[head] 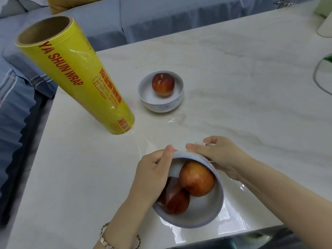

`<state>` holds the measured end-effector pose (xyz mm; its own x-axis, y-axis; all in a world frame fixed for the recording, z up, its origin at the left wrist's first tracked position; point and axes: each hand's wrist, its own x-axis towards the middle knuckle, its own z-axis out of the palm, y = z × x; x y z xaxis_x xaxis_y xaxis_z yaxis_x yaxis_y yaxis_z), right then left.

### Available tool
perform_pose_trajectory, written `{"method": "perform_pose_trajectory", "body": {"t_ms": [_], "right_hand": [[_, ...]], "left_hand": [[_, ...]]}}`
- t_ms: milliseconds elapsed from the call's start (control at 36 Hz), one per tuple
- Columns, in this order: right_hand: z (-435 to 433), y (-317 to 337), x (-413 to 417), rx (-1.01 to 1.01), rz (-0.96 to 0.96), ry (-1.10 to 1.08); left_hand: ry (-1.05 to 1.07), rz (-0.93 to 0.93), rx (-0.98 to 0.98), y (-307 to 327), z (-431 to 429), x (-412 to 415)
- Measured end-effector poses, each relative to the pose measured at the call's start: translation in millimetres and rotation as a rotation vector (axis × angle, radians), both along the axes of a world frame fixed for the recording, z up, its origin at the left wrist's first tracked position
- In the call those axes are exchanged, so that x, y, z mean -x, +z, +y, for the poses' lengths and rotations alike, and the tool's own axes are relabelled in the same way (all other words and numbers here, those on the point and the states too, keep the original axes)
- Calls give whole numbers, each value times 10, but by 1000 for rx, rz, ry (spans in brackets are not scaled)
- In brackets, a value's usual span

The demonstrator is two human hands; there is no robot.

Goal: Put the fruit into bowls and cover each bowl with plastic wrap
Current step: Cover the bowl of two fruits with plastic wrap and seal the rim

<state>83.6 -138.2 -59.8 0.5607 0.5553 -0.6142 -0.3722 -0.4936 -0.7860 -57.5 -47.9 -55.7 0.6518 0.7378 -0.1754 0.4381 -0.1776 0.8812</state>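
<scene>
Your left hand [152, 175] curls at the rim of the near bowl [203, 212] around 11 o'clock, with thumb and fingers pinching the plastic wrap [231, 212] there. Your right hand [221, 157] pinches the same film at 1 o'clock, fingers curled close together behind the rim. The bowl tilts toward you with two peaches [196, 177] inside, touching each other. Glossy film spreads on the table [242, 90] from 3 to 5 o'clock of the bowl. At 12 o'clock, well apart, the second bowl [161, 105] holds a single peach [163, 84]. The yellow wrap roll [77, 76] stands on end at 10 o'clock.
</scene>
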Motion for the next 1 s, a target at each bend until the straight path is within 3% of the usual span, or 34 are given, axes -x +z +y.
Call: {"method": "perform_pose_trajectory", "body": {"t_ms": [194,333,444,528,583,861,1000], "right_hand": [[-122,-99,-30,-9,-17,-80],[-306,116,-121,-176,-411,-182],[-380,376,11,-306,-495,99],[-349,339,133,-199,-513,396],[-310,268,160,-121,-555,468],[-219,141,104,-251,-56,457],[-292,83,35,-309,159,279]], "left_hand": [[-53,-11,-8,-16,0,15],[-25,-2,17,-20,9,5],[-29,5,43,-15,11,-9],[-45,0,30,-1,5,-16],[-35,-5,22,1,3,-10],[36,3,88,4,22,-16],[284,-7,242,31,12,-49]]}}
